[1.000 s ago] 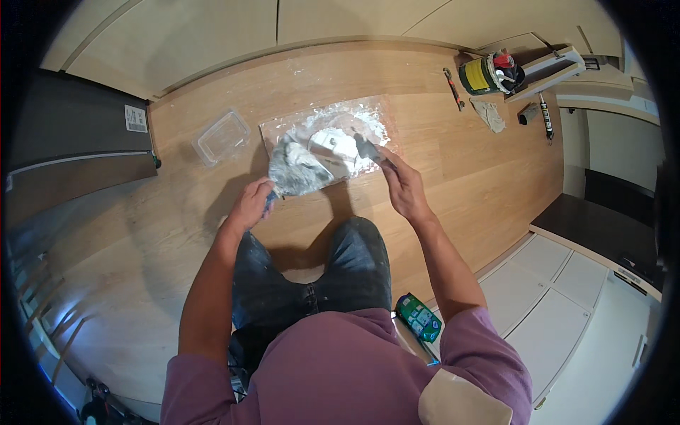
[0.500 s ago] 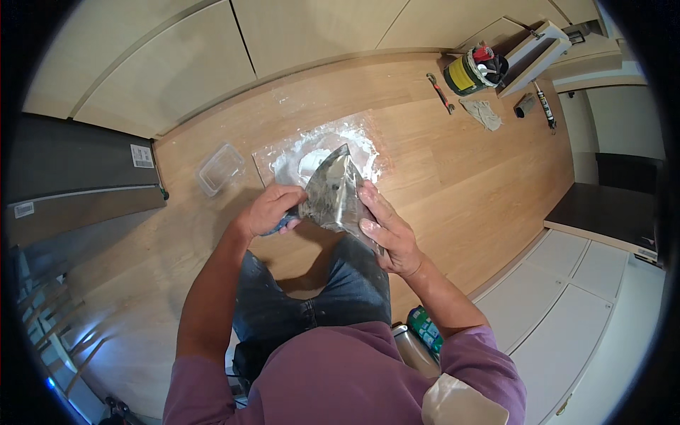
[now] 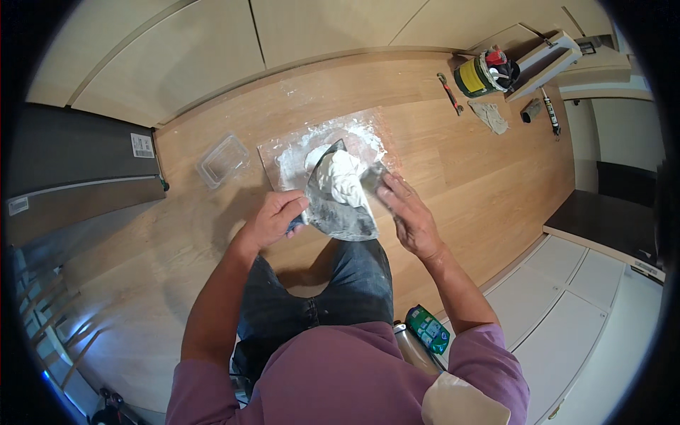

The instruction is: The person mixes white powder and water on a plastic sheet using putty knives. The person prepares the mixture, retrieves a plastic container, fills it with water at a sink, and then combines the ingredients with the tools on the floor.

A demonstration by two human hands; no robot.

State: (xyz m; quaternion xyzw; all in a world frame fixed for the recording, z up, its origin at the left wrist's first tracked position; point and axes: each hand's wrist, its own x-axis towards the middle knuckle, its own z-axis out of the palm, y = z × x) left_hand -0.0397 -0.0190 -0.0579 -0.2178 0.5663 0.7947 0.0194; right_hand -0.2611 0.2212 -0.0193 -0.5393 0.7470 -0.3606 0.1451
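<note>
My left hand [image 3: 273, 218] is closed round the blue handle of a broad putty knife [image 3: 341, 225], whose wide metal blade lies above my knees. A thick heap of white paste [image 3: 341, 176] rests on that blade. Against the right side of the heap is a flat metal scraper [image 3: 373, 177], blurred at its edge, gripped by my right hand [image 3: 413, 218] with the fingers laid along it. Beneath the tools, a board [image 3: 270, 157] smeared with white paste lies on the floor, partly hidden by the blade.
A transparent plastic tub [image 3: 222, 163] lies left of the board. At the far right stand a tool bucket [image 3: 469, 79], a red-and-black wrench [image 3: 449, 95], a cloth glove [image 3: 490, 117] and a sealant tube [image 3: 551, 113]. A green packet [image 3: 428, 330] is beside my right hip.
The white paste now shows on the putty knife's upper face, where bare, stained metal showed before. My right hand and its scraper have shifted right, and the scraper now meets the paste.
</note>
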